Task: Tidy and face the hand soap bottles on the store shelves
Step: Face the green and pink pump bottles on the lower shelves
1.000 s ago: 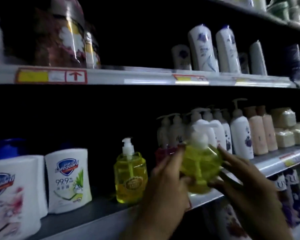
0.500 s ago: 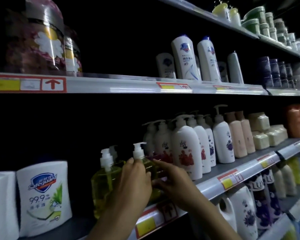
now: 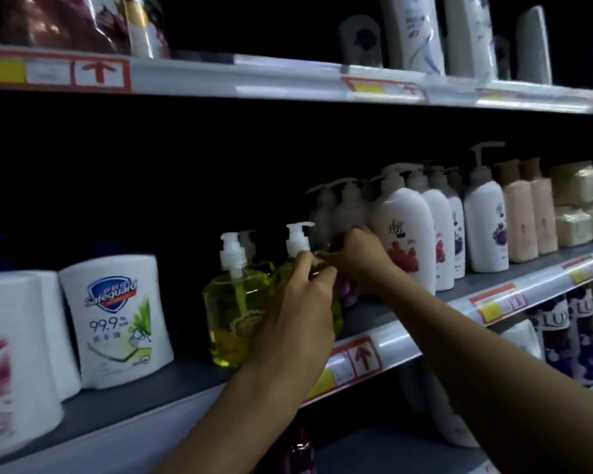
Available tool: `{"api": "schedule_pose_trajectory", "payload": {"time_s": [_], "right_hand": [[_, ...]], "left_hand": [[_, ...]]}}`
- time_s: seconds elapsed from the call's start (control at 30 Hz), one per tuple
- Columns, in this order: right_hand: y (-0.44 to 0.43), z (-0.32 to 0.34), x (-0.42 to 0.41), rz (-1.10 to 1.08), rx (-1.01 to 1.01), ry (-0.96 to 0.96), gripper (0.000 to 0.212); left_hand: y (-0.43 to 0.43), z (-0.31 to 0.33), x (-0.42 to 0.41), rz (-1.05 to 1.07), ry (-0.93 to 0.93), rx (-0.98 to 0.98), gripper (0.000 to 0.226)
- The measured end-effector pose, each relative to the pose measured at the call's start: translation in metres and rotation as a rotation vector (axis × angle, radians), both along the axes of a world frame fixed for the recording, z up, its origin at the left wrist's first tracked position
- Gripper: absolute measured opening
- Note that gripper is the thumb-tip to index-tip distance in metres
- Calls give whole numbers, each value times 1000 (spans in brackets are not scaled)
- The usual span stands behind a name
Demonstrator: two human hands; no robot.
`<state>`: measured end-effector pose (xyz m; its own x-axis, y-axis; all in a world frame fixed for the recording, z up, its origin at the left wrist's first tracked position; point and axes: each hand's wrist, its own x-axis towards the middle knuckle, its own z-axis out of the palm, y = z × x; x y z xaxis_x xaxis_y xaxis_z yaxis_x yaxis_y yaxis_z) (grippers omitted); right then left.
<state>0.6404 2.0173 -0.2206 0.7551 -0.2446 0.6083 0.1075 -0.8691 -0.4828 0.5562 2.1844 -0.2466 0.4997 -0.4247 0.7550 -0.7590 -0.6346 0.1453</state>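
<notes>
Two bare forearms reach up from the lower edge toward the middle shelf (image 3: 408, 340). The left hand (image 3: 298, 302) wraps round the front of a yellow soap bottle (image 3: 297, 239) with its fingers curled over the shoulder. Only the white pump and a strip of the yellow body show past it. The bottle stands upright near the shelf's front edge.

The right hand (image 3: 358, 258) sits just behind and to the right. Its fingers are curled by the bottle's neck, and the tips almost meet those of the left hand. Whether it grips the bottle I cannot tell.

A second bottle (image 3: 235, 309), also yellow, stands just beside the first on the left, with its label showing at the front. Further left is a white Safeguard bottle (image 3: 117, 319). To the right, a row of white pump bottles (image 3: 404, 234) runs along the shelf, followed by pink bottles (image 3: 524, 217).

Above, the upper shelf (image 3: 254, 78) carries tall white bottles (image 3: 415, 32).
</notes>
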Motion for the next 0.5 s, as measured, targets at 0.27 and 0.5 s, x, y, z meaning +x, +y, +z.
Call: {"api": "schedule_pose_trajectory", "payload": {"time_s": [0.27, 0.5], "right_hand": [[2, 13, -8, 7, 126, -23, 33], [5, 0, -9, -32, 230, -320, 39]], "left_hand": [[5, -1, 6, 17, 10, 6, 32], [9, -4, 10, -2, -1, -8, 39]]}}
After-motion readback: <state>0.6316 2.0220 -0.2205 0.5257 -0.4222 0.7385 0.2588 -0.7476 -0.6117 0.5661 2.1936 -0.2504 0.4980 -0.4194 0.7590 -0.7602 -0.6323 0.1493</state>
